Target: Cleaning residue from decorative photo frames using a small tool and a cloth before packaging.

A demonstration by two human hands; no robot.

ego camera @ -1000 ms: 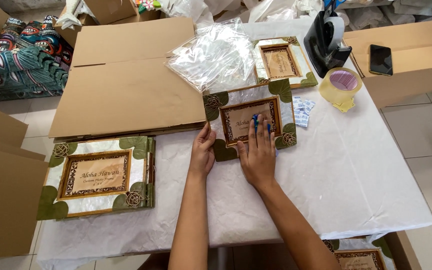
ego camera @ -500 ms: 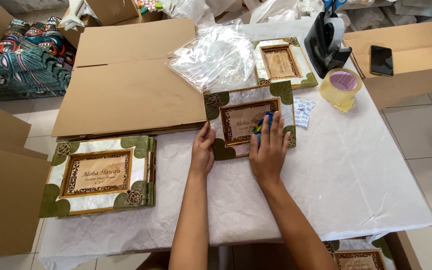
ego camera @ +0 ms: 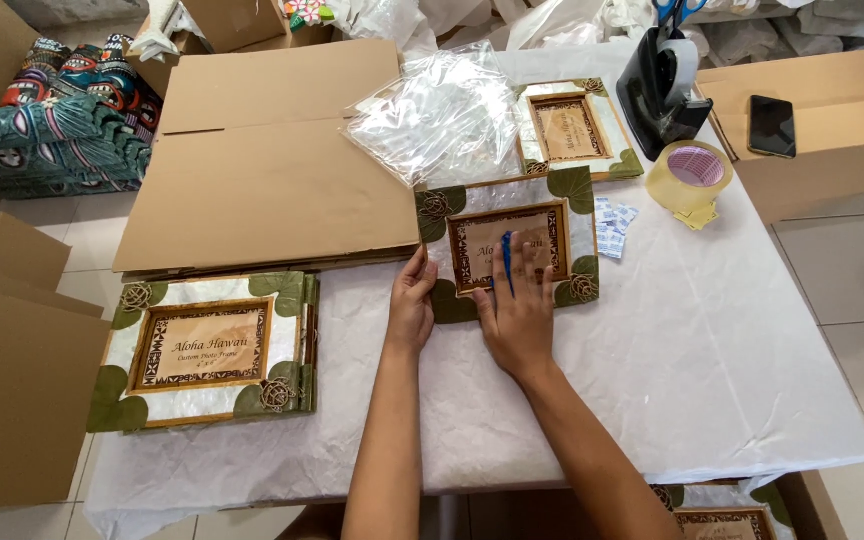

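Bare right hand (ego camera: 520, 318) lay flat, fingers spread, on the leaf-trimmed photo frame (ego camera: 508, 245), with a blue pen (ego camera: 507, 262) held against the frame's middle under the fingers. Left hand (ego camera: 411, 305) rested open at the frame's lower left corner, fingertips touching its edge, gripping nothing. Frame sat on the white table cover (ego camera: 712, 370), mid-table. Beside: flattened cardboard (ego camera: 262, 170) left, clear plastic bags (ego camera: 442, 115) behind, tape roll (ego camera: 690, 177) right, second frame (ego camera: 207, 348) well left
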